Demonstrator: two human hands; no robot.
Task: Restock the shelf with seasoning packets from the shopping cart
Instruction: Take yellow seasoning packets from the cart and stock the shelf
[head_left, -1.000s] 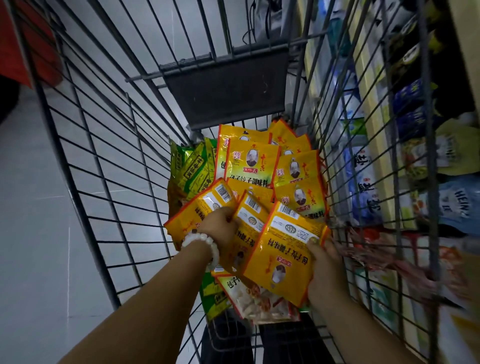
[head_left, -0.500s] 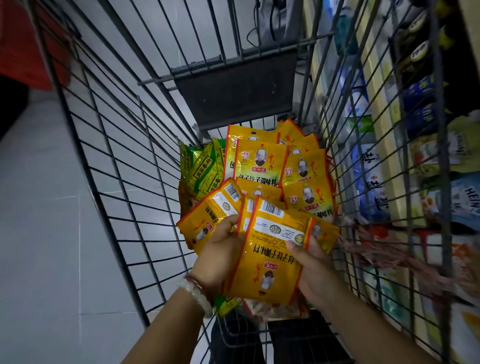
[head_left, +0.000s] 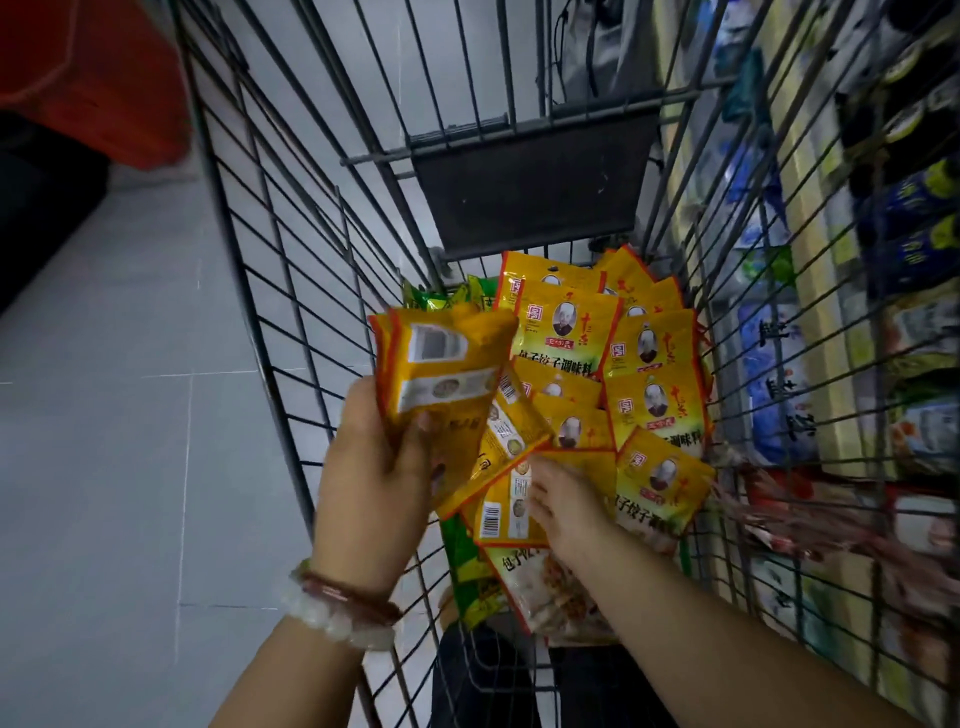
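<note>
Inside the wire shopping cart (head_left: 291, 291) lies a pile of yellow seasoning packets (head_left: 644, 364) with red edges and a portrait on the front. My left hand (head_left: 371, 478) grips a small stack of yellow packets (head_left: 447, 364), lifted above the pile with their backs toward me. My right hand (head_left: 563, 499) reaches down to a yellow packet (head_left: 501, 512) lying back-up in the cart, fingers on its edge. Green packets (head_left: 467, 566) show at the pile's left and underneath.
The shelf (head_left: 831, 322) stands along the right, behind the cart's wire side, stocked with blue, green and red packages. A dark folded child seat panel (head_left: 530, 182) closes the cart's far end. Grey tiled floor (head_left: 104, 441) lies to the left, with a red object (head_left: 78, 73) at top left.
My left hand has taken the stack and lifted it up and left. My right hand has let go of the stack and dropped down onto another packet in the cart.
</note>
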